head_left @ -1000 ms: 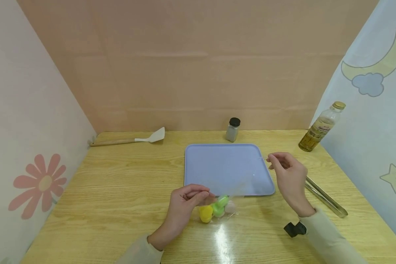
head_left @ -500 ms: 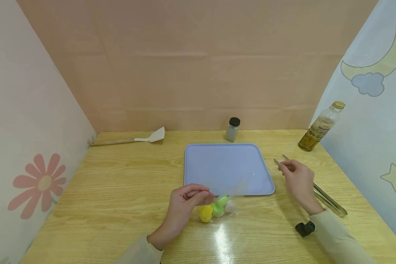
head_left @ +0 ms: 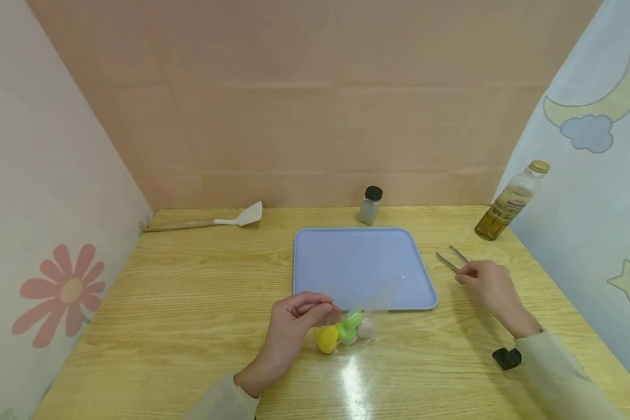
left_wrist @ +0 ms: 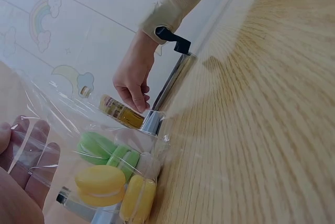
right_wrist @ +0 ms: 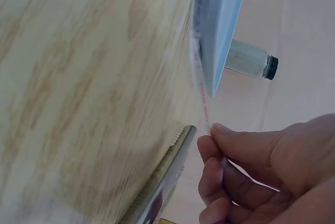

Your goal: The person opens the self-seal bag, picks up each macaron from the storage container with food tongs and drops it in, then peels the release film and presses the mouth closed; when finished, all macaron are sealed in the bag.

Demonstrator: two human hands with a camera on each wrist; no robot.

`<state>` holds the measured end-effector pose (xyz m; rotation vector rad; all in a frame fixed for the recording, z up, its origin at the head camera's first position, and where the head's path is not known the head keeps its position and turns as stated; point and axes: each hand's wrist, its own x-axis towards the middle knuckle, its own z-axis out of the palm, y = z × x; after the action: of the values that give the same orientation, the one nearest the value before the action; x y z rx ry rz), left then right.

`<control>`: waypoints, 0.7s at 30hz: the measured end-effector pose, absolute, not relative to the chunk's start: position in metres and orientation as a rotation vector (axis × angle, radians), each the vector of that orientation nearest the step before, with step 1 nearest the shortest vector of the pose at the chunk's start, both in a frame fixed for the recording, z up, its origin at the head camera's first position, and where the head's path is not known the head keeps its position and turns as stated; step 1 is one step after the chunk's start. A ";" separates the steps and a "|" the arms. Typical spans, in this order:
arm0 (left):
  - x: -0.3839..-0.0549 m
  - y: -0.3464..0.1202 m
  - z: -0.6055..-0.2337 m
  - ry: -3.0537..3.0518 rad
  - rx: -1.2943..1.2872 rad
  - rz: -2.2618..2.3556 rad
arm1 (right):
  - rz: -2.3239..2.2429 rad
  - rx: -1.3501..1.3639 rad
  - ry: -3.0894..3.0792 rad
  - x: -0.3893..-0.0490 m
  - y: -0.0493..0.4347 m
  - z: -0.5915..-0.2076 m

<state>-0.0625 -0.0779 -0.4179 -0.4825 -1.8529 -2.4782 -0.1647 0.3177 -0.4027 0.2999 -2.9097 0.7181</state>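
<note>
My left hand (head_left: 294, 326) pinches the edge of a clear plastic bag (head_left: 385, 294) in front of the tray. Inside the bag lie yellow macarons (left_wrist: 99, 179), green macarons (left_wrist: 97, 148) and a whitish one (head_left: 366, 328). Between thumb and forefinger, my right hand (head_left: 488, 286) holds a thin clear strip (right_wrist: 203, 98) with red print. In the right wrist view the strip runs up beside the tray; whether it joins the bag I cannot tell. That hand is over the metal tongs (head_left: 448, 261), hiding their middle and rear in the head view.
A blue tray (head_left: 359, 262) lies mid-table behind the bag. Behind it stands a small black-capped jar (head_left: 369, 211). An oil bottle (head_left: 506, 207) is at the back right, a white spatula with a wooden handle (head_left: 189, 224) at the back left. Printed side walls border the table.
My right hand has moved right and toward me, from beside the tray's right edge to over the tongs, with the strip in its fingers. My left hand and the bag stay put.
</note>
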 end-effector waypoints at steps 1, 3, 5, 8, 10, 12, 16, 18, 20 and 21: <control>-0.062 -0.078 -0.418 -1.852 -0.482 -2.480 | 0.720 0.308 -2.914 -0.164 0.318 -0.403; -0.062 -0.078 -0.417 -1.850 -0.478 -2.486 | 0.703 0.329 -2.898 -0.163 0.317 -0.405; -0.062 -0.078 -0.417 -1.851 -0.479 -2.487 | 0.711 0.340 -2.885 -0.162 0.315 -0.408; -0.062 -0.077 -0.417 -1.851 -0.482 -2.491 | 0.729 0.328 -2.875 -0.161 0.312 -0.410; -0.062 -0.077 -0.418 -1.851 -0.487 -2.492 | 0.756 0.309 -2.880 -0.160 0.311 -0.410; -0.062 -0.077 -0.419 -1.850 -0.488 -2.492 | 0.788 0.296 -2.875 -0.160 0.310 -0.410; -0.062 -0.077 -0.419 -1.846 -0.491 -2.486 | 0.794 0.277 -2.835 -0.160 0.310 -0.406; -0.063 -0.078 -0.418 -1.840 -0.501 -2.483 | 0.782 0.252 -2.814 -0.160 0.309 -0.403; -0.063 -0.078 -0.418 -1.835 -0.512 -2.479 | 0.778 0.236 -2.776 -0.157 0.305 -0.399; -0.063 -0.078 -0.418 -1.832 -0.515 -2.480 | 0.783 0.244 -2.749 -0.156 0.302 -0.397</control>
<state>-0.0630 -0.0780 -0.4185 -0.5154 -1.8317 -2.4801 -0.1557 0.3024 -0.3974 0.2437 -2.7488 0.7833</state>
